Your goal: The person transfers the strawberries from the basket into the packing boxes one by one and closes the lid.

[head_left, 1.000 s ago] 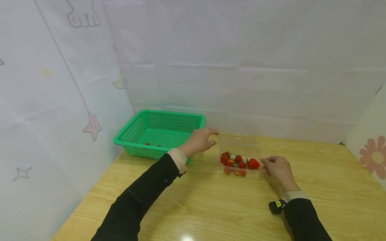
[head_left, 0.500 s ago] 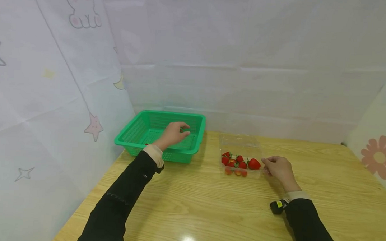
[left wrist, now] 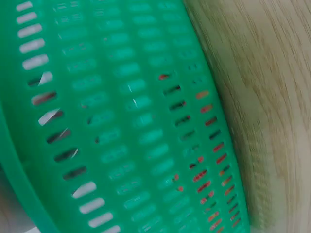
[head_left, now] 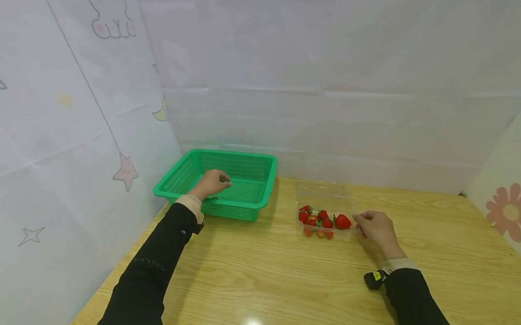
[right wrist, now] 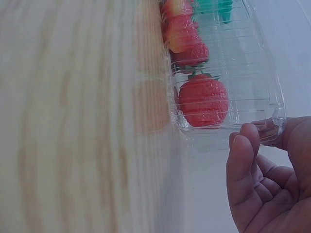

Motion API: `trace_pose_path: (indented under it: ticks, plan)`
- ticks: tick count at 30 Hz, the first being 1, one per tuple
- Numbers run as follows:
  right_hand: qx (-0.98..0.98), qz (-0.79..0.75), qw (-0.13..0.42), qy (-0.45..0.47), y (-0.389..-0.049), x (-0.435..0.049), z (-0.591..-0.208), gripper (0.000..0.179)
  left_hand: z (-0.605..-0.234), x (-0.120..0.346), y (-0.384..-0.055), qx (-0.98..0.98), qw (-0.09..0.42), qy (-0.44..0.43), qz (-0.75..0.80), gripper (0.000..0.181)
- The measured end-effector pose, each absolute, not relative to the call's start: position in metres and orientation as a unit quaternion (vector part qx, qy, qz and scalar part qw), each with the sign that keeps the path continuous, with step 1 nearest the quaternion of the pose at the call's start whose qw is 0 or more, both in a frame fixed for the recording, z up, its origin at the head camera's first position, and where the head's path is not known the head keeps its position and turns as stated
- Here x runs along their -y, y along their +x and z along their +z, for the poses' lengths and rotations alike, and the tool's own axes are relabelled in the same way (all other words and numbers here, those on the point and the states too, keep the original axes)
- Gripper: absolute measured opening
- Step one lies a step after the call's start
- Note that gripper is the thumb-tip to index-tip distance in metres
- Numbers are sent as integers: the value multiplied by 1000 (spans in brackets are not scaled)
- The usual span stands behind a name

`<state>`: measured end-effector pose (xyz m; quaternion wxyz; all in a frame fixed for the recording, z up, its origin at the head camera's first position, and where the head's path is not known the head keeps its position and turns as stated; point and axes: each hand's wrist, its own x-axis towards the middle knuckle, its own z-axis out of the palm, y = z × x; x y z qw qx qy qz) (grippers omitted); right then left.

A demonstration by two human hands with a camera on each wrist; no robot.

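Observation:
My left hand [head_left: 209, 183] is over the near left part of a green plastic basket [head_left: 265, 201], fingers loosely bent and nothing visible in them. In the left wrist view the basket's slotted wall [left wrist: 121, 116] fills most of the frame; red bits of strawberries [left wrist: 200, 175] show through its slots, and most of the hand is hidden behind it. My right hand [head_left: 376, 230] pinches the right edge of a clear plastic box [right wrist: 248, 73] between thumb and fingertips. Several strawberries [head_left: 342, 222] lie in the box, with a large one [right wrist: 204, 99] nearest the right hand.
Both containers stand on a wood-grain table [head_left: 256, 269], the basket to the left and the box right of centre. A white printed sheet [head_left: 354, 113] hangs close behind them, and another patterned sheet [head_left: 68, 173] borders the left side.
My left hand has moved left from beside the plastic box to over the basket, then further left and lower there. The right hand has stayed at the box's edge.

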<state>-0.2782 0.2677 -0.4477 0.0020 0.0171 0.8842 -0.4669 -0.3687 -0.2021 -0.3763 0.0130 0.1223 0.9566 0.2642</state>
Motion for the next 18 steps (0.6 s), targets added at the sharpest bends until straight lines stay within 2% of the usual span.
trace_pose_path:
  ticks: [9,18]
  plan:
    - [-883,-469,1,18,-280,-270,-450,45,-378,205,-369,-968,82,99,217,33]
    - [-882,-471,-2,19,-282,-270,-451,43,-382,203,-370,-971,111,112,180,32]
